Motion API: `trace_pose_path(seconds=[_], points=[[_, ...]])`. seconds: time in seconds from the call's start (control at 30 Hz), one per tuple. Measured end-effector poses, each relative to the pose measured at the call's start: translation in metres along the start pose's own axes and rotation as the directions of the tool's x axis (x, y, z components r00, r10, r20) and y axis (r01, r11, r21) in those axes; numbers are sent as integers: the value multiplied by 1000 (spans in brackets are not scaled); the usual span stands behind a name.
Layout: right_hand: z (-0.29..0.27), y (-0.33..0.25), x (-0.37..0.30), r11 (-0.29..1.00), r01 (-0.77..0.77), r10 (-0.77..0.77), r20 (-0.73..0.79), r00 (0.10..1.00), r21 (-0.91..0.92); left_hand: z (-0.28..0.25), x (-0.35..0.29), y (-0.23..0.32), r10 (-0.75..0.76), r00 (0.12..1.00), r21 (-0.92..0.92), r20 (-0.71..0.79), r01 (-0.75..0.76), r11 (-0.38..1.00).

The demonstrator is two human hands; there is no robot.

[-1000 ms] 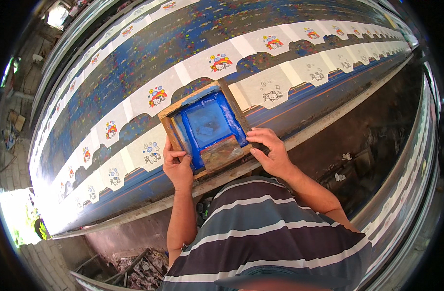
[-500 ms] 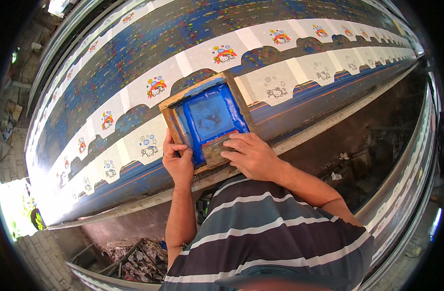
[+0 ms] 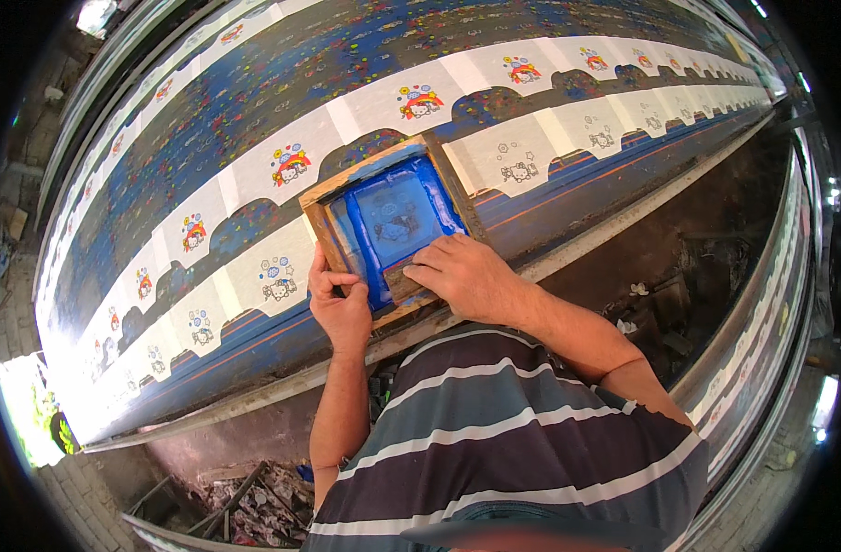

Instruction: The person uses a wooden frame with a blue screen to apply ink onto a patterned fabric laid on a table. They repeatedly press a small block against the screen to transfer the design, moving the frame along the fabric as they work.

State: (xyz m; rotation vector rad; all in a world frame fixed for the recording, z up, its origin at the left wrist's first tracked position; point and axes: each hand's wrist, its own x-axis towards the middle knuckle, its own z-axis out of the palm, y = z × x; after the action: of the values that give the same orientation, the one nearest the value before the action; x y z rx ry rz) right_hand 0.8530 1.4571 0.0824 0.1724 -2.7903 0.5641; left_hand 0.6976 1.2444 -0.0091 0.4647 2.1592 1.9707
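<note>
A wooden screen-printing frame (image 3: 365, 167) lies tilted over the near row of pale printed fabric pieces. Its blue-edged mesh (image 3: 404, 207) has a dark design showing through. My left hand (image 3: 340, 302) grips the frame's left bar near the lower corner, thumb and fingers pinched around the wood. Inside the near end sits a worn squeegee (image 3: 407, 287), partly covered by my right hand (image 3: 471, 278), whose fingers are closed over its top. The fabric under the frame is hidden.
A long sloped print table (image 3: 549, 198), stained with paint, carries rows of white fabric pieces (image 3: 521, 167) with cartoon prints. The farther row (image 3: 425, 103) has more colours. A pale rail (image 3: 613, 241) runs along the near edge. Another table with pieces stands at right; scraps (image 3: 264, 501) lie below left.
My right hand has shifted slightly away from me and to the left, covering more of the squeegee. My left hand keeps its grip on the frame. The view has shifted a little.
</note>
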Motion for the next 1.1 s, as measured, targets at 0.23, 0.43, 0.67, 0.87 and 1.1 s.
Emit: trace_pose_path(seconds=[0.23, 0.43, 0.67, 0.87, 1.1], points=[[-12, -3, -8, 997, -21, 23, -32, 999, 73, 0, 0, 1, -10, 1000, -12, 13, 11, 1000], [2, -7, -17, 999, -23, 24, -15, 1000, 37, 0, 1, -5, 86, 996, 34, 9, -86, 996], [9, -3, -12, 1000, 0, 1, -62, 998, 9, 1, 0, -2, 99, 995, 43, 16, -100, 994], [19, 13, 11, 1000, 16, -16, -88, 996, -8, 3, 0, -2, 130, 991, 55, 9, -131, 990], [12, 65, 82, 1000, -15, 15, -69, 998, 5, 3, 3, -4, 158, 987, 92, 23, -160, 983]])
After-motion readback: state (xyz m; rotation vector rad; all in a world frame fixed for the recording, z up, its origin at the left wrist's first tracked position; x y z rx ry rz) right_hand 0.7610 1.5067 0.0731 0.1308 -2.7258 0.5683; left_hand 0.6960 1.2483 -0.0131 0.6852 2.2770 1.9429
